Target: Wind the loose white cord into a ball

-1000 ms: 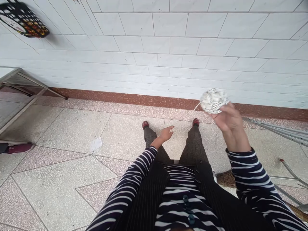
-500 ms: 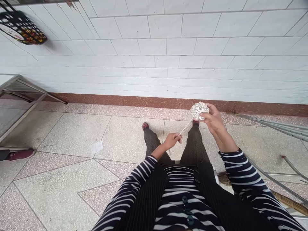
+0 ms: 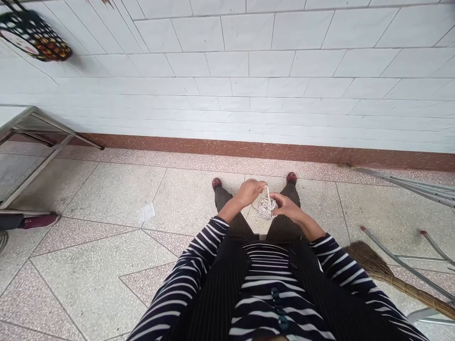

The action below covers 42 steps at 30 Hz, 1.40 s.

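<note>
A ball of white cord with dark flecks [image 3: 266,209] hangs in front of my thighs. My right hand [image 3: 286,207] grips it from the right, thumb below and fingers above. Just up and to the left, my left hand [image 3: 250,191] pinches the cord's strand [image 3: 268,191] between thumb and fingers. The short strand bends over from those fingertips and drops to the ball. Both hands are close together, with the ball between them.
A straw broom [image 3: 369,259] leans at the right beside metal tube legs [image 3: 394,258]. A metal-framed table [image 3: 53,124] stands at left, near another person's shoe [image 3: 40,220]. White paper [image 3: 146,212] lies on the floor. A dotted bag [image 3: 33,38] hangs on the tiled wall [image 3: 249,33].
My right hand has brought the ball down and left, close to my left hand. My left hand has risen slightly, and the strand between them is shorter.
</note>
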Motion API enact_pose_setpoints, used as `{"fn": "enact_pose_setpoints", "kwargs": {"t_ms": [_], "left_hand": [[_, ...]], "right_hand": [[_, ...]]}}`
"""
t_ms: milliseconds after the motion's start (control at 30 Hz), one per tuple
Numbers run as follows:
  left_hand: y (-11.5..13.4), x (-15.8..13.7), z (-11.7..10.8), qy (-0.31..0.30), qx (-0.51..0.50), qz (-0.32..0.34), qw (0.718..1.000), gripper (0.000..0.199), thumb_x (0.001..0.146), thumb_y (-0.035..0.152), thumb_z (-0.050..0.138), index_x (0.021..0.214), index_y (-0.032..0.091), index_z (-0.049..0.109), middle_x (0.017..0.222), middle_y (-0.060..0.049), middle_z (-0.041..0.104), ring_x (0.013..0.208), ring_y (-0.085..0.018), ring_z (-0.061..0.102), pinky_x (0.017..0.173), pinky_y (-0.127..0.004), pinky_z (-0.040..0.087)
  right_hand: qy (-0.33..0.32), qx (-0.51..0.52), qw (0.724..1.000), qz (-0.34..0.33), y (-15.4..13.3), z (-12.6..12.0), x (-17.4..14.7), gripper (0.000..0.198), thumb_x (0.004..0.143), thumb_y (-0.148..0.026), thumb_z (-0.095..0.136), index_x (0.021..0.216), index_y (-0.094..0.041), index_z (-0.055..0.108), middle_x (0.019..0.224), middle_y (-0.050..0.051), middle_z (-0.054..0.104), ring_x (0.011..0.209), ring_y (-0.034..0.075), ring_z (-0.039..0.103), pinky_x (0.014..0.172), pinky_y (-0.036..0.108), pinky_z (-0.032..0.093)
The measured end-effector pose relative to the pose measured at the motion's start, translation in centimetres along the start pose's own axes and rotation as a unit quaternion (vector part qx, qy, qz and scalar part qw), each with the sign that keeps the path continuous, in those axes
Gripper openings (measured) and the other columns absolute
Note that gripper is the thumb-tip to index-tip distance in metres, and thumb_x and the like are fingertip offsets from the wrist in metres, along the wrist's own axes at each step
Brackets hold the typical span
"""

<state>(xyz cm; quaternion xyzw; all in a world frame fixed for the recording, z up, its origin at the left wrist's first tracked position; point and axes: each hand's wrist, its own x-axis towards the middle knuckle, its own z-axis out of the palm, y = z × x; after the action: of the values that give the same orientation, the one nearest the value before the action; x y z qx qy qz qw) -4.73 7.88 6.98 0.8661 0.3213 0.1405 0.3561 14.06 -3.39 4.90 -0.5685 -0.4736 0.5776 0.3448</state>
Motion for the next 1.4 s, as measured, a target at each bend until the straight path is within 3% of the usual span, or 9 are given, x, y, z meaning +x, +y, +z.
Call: {"fn": "enact_pose_setpoints", "kwargs": {"t_ms": [133,300,567,667,767,900,1067,1267,1400], "left_hand": [[-2.1,0.0,2.5,-0.007,-0.065,-0.037,0.997,0.031,0.101,0.031,0.044,0.091,0.018,0.071,0.086,-0.003,0.073,0.083,-0.018,0.064,0.077,-0.025,0.044],[-3.7,-1.4,5.4,-0.009,-0.132,-0.108,0.985,0.029,0.097,0.027,0.049,0.085,0.015,0.073,0.084,-0.003,0.073,0.079,-0.017,0.064,0.076,-0.024,0.045],[-2.2,-3.1,6.7,0.001,-0.313,-0.118,0.943,0.034,0.094,0.042,0.054,0.081,0.014,0.069,0.076,-0.004,0.072,0.077,-0.015,0.062,0.082,-0.026,0.046],[-0.8,-3.5,5.7,-0.009,-0.351,-0.106,0.930,0.036,0.093,0.045,0.055,0.083,0.014,0.070,0.077,-0.005,0.073,0.080,-0.015,0.064,0.085,-0.026,0.046],[0.8,-3.6,4.3,-0.064,-0.368,-0.100,0.922,0.032,0.091,0.042,0.057,0.077,0.015,0.067,0.068,-0.002,0.070,0.078,-0.015,0.067,0.084,-0.026,0.047],[1.9,-3.2,2.5,-0.129,-0.325,-0.096,0.932,0.032,0.087,0.034,0.056,0.062,0.016,0.062,0.060,-0.001,0.065,0.072,-0.015,0.066,0.077,-0.024,0.046],[0.8,-1.6,0.2,-0.069,-0.117,-0.081,0.987,0.023,0.083,0.028,0.057,0.066,0.017,0.069,0.063,0.001,0.065,0.063,-0.012,0.055,0.066,-0.024,0.040],[-0.7,-0.9,1.6,-0.071,-0.163,-0.049,0.983,0.023,0.091,0.032,0.059,0.098,0.017,0.075,0.082,-0.001,0.073,0.082,-0.016,0.064,0.076,-0.023,0.045],[-2.0,-1.8,3.3,-0.037,-0.191,-0.067,0.979,0.031,0.098,0.034,0.048,0.094,0.015,0.072,0.077,-0.002,0.072,0.075,-0.015,0.063,0.077,-0.024,0.046]], "right_hand": [[-0.080,0.196,0.977,-0.030,-1.4,-0.2,-1.3,0.060,0.058,-0.023,0.083,0.116,-0.025,0.066,0.108,0.002,0.069,0.099,0.022,0.063,0.083,0.032,0.050],[0.073,0.281,0.957,-0.007,-3.0,-1.5,-1.6,0.054,0.054,-0.019,0.087,0.103,-0.028,0.067,0.104,0.000,0.067,0.091,0.020,0.064,0.075,0.031,0.054],[0.261,0.200,0.936,-0.128,-7.5,-5.5,-0.1,0.058,0.058,-0.026,0.086,0.107,-0.027,0.055,0.112,0.001,0.064,0.097,0.022,0.065,0.077,0.035,0.057],[0.351,0.066,0.923,-0.146,-7.7,-6.4,1.4,0.064,0.054,-0.028,0.086,0.107,-0.025,0.050,0.107,0.002,0.062,0.095,0.022,0.062,0.079,0.035,0.053],[0.387,-0.119,0.910,-0.085,-5.7,-6.1,2.9,0.066,0.053,-0.028,0.082,0.111,-0.022,0.049,0.115,0.007,0.057,0.104,0.028,0.057,0.082,0.040,0.049],[0.262,-0.131,0.955,0.033,-1.5,-3.4,3.1,0.067,0.052,-0.022,0.074,0.115,-0.024,0.051,0.133,0.011,0.045,0.119,0.034,0.046,0.086,0.041,0.045],[0.040,-0.008,0.996,0.077,1.9,-0.3,0.0,0.055,0.049,-0.023,0.072,0.103,-0.022,0.061,0.102,0.005,0.062,0.091,0.025,0.059,0.073,0.035,0.049],[-0.060,0.229,0.971,0.043,1.4,-0.5,-2.5,0.056,0.056,-0.024,0.071,0.112,-0.025,0.065,0.108,0.003,0.070,0.090,0.021,0.065,0.076,0.030,0.050],[-0.063,0.335,0.940,-0.005,-0.7,-1.5,-2.9,0.071,0.053,-0.013,0.075,0.122,-0.027,0.068,0.119,0.003,0.070,0.101,0.020,0.064,0.082,0.027,0.050]]}}
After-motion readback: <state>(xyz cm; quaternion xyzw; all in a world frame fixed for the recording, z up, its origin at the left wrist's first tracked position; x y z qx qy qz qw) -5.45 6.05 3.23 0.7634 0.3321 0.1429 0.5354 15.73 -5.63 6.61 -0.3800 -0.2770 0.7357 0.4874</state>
